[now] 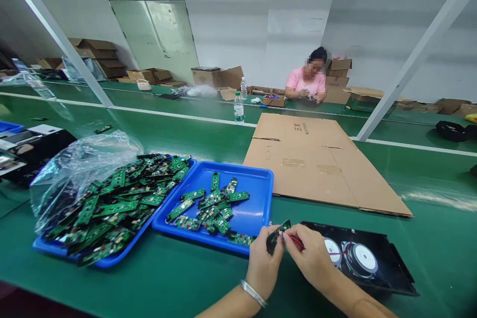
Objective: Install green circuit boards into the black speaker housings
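Note:
Near the front of the green bench, my left hand (261,258) grips a small circuit board (278,236) between thumb and fingers. My right hand (311,251) pinches red and dark wires (297,241) against the board's near end; the very tip of the wires is hidden by the fingers. Just right of my right hand lies a black speaker housing (391,263) with two round speakers (363,257) in it, and a red wire runs across them. A blue tray (266,198) with several loose green boards (212,201) stands directly left of my hands.
Further left, another blue tray (112,261) is heaped with boards beside a clear plastic bag (82,164). A flat cardboard sheet (316,159) lies behind the housing. Slanted white posts (406,54) rise from the bench. Across it sits a person in a pink shirt (298,79), near a water bottle (239,108).

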